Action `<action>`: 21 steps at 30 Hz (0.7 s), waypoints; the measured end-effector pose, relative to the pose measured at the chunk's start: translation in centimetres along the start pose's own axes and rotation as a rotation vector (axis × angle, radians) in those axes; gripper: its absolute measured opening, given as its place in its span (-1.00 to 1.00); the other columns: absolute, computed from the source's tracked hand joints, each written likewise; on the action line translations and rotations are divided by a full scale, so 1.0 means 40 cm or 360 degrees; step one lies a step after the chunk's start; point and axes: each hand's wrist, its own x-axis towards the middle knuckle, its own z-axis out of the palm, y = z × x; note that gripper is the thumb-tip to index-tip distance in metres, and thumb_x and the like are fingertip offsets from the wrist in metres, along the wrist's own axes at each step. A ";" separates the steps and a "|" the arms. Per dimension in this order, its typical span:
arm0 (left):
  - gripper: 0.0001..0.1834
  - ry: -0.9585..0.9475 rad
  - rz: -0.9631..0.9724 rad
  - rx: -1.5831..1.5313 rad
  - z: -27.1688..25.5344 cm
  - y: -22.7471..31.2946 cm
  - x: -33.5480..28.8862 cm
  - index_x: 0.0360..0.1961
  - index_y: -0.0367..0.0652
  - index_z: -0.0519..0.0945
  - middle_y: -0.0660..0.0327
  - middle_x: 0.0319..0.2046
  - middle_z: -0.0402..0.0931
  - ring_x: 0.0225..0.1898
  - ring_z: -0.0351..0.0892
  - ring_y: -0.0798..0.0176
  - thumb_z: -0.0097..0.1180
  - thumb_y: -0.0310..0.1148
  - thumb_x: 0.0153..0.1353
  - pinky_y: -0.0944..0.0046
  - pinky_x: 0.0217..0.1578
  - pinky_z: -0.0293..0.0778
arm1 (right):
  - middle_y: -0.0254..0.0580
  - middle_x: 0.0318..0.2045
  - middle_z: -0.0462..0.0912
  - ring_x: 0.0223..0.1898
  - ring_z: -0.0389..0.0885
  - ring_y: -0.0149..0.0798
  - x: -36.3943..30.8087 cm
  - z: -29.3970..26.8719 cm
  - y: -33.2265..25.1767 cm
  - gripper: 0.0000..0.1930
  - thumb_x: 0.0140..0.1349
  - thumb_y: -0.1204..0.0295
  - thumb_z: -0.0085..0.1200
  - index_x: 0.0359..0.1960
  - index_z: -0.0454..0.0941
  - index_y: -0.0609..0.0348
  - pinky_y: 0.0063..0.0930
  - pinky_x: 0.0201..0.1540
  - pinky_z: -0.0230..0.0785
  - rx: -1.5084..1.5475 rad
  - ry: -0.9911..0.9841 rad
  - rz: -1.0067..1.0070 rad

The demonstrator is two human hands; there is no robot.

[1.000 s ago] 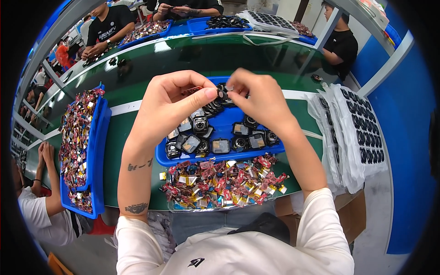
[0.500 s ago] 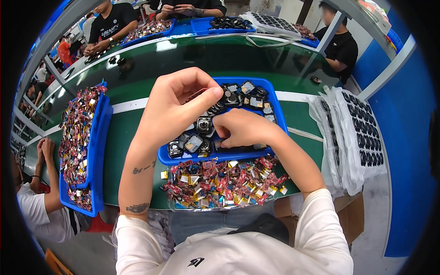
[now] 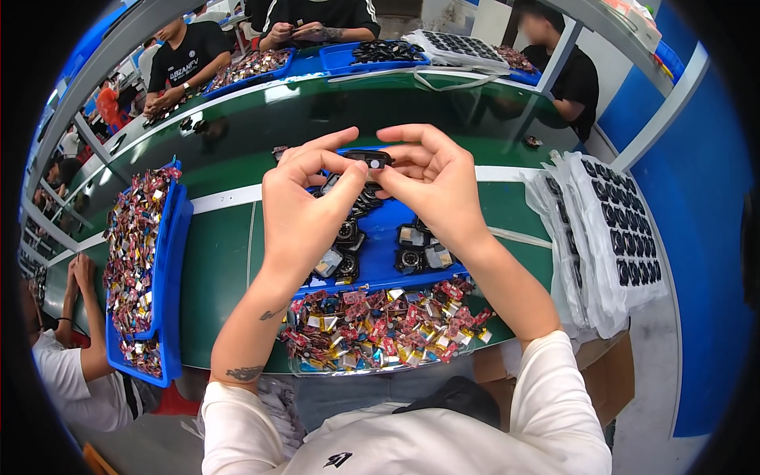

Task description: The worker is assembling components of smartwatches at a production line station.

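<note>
Black watch case (image 3: 368,159) is hanging in the air above the blue tray (image 3: 378,226), between both hands. The left hand (image 3: 309,204) is pinching one end, and the right hand (image 3: 442,186) is pinching the other. Other watch cases (image 3: 412,260) are lying in the tray. Just on the near side, a pile of little red and white parts (image 3: 388,326) is lying. Farther out, a long blue bin (image 3: 172,261) is standing left and white packs (image 3: 590,237) are standing right.

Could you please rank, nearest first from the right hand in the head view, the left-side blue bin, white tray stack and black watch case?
1. Black watch case, touching the right hand.
2. White tray stack, right side.
3. Blue bin, far left.
</note>
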 end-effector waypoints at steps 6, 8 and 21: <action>-0.90 0.0117 -0.0044 -0.0050 0.011 0.001 0.000 -0.48 -0.21 0.69 0.13 -0.19 0.66 -0.13 0.53 0.30 0.23 -0.41 0.02 0.31 -0.18 0.35 | -0.26 -0.41 0.63 -0.39 0.60 -0.52 -0.008 -0.005 0.003 -0.74 0.12 0.59 0.18 -0.12 0.57 0.33 -0.69 -0.33 0.49 -0.0125 -0.0128 -0.0084; -0.90 0.0115 -0.0060 -0.0073 0.010 -0.002 -0.001 -0.47 -0.21 0.69 0.14 -0.21 0.66 -0.15 0.54 0.31 0.23 -0.41 0.03 0.30 -0.18 0.34 | -0.26 -0.41 0.64 -0.38 0.60 -0.53 -0.010 -0.001 0.002 -0.76 0.13 0.58 0.18 -0.14 0.58 0.33 -0.69 -0.33 0.48 -0.0121 -0.0126 -0.0106; -0.88 0.0140 -0.0123 -0.0051 0.007 0.006 -0.003 -0.50 -0.24 0.65 0.16 -0.30 0.68 -0.29 0.58 0.37 0.19 -0.40 0.04 0.30 -0.21 0.35 | -0.12 -0.26 0.66 -0.26 0.63 -0.41 -0.010 0.006 -0.013 -0.76 0.21 0.55 0.13 -0.08 0.56 0.35 -0.56 -0.22 0.57 -0.0140 -0.0234 -0.0158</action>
